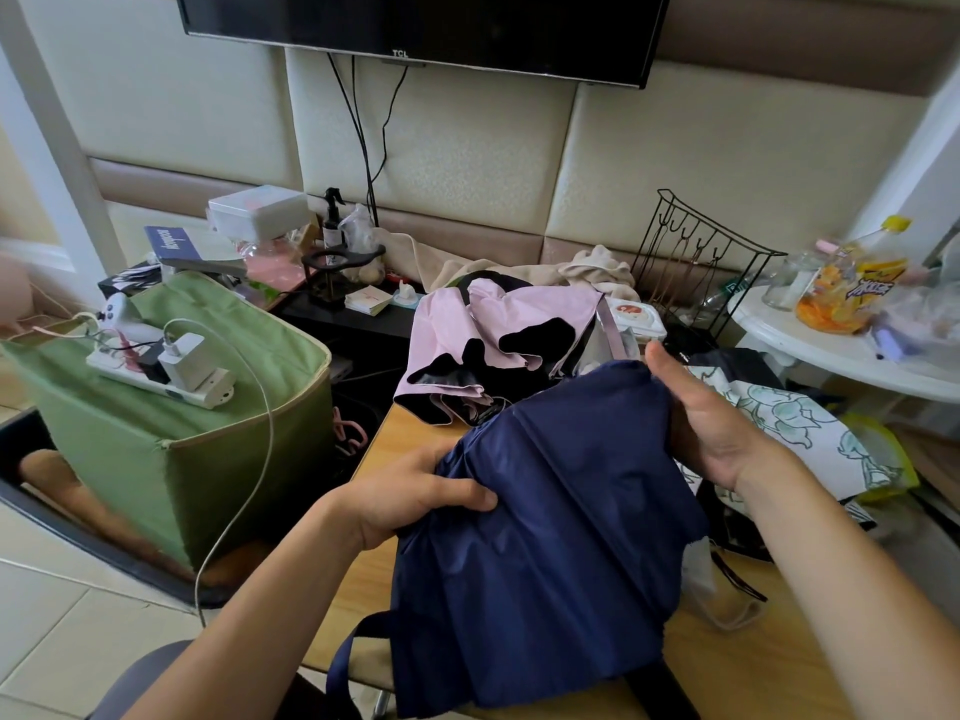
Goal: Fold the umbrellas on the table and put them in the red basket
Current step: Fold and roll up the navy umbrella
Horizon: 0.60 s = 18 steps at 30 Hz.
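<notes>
Both hands hold navy-blue fabric umbrella [545, 511] over wooden table [395, 439].
Left hand [415, 491] pinches its left edge; right hand [711, 423] clasps far-right top.

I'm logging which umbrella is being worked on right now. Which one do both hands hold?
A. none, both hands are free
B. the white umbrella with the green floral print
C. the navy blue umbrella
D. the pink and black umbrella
C: the left hand and the right hand both grip the canopy of the navy blue umbrella, while the pink and black umbrella lies untouched behind it on the table.
</notes>
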### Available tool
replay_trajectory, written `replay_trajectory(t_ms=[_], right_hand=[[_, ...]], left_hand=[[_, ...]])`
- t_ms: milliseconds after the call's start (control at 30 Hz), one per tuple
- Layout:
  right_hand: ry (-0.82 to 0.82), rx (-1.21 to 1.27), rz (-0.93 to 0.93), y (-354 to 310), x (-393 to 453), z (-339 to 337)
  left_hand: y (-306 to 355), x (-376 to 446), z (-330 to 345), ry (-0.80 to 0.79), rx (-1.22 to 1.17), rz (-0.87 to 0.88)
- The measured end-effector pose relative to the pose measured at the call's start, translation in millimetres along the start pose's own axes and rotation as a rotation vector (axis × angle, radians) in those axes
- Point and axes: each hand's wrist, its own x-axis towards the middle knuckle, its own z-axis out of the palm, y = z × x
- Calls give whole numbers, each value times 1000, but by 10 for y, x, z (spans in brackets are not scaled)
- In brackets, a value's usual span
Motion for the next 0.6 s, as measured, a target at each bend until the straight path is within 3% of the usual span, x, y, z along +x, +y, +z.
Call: replay_trajectory(t_ms=[133, 267, 433, 600], right_hand=[[17, -196, -2, 8, 24, -18], [43, -41, -28, -16, 34, 6], [-5, -244, -12, -30, 115, 1], [-57, -166, -64, -93, 156, -80]], left_hand=[[-12, -9, -12, -37, 36, 25], [-18, 4, 10, -54, 57, 22], [-20, 16, 14, -51, 45, 7], [16, -3, -1, -65, 24, -11]])
